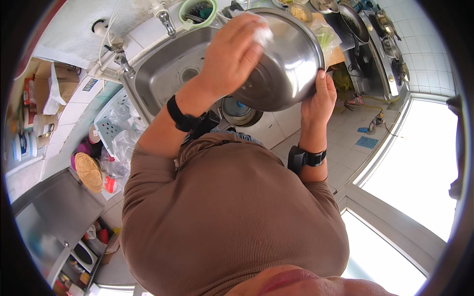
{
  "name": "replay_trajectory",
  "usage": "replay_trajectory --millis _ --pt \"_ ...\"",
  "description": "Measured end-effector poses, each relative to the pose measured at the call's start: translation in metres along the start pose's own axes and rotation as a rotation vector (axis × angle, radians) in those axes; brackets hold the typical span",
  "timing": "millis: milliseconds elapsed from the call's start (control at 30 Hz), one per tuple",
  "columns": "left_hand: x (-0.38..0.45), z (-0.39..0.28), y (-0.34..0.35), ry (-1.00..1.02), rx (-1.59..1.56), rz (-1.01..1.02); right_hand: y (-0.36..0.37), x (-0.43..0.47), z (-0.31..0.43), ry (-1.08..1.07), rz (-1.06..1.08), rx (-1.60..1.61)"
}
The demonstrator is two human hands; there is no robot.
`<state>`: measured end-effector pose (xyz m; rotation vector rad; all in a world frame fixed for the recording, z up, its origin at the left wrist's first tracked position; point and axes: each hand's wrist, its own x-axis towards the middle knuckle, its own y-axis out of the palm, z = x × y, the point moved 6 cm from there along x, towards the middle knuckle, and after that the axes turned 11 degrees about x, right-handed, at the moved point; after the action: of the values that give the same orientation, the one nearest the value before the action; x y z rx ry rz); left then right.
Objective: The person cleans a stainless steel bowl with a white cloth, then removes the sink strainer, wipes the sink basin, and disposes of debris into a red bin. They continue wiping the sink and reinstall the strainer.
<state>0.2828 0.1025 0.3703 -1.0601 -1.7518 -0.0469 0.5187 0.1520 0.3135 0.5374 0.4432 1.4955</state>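
Observation:
A large stainless steel basin (292, 55) is held tilted over the right part of the steel sink (163, 70). My right hand (321, 92) grips its rim at the lower right, with the thumb on the edge. Across the basin's upper left lies my left hand (231, 51), back upward. It holds a white wad (263, 36), perhaps a cloth or paper, against the shiny metal; the wad is blurred and partly hidden by the fingers. The drain (189, 74) shows in the sink, left of the basin.
Two taps (166, 23) stand along the sink's back edge, near a green-rimmed strainer (198, 13). Food bowls (300, 13), a bagged vegetable (326, 39) and a frying pan (353, 23) crowd the right. A blue plastic basket (111, 122) holds plastic bags at the left.

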Motion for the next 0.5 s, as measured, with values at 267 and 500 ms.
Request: replay_trajectory --millis 267,500 --pt "-0.072 -0.065 0.039 0.703 0.361 0.2 -0.003 0.014 -0.021 0.16 -0.158 0.138" --pt "-0.061 -0.066 0.028 0.646 0.306 0.23 -0.008 0.006 -0.033 0.199 -0.12 0.118"
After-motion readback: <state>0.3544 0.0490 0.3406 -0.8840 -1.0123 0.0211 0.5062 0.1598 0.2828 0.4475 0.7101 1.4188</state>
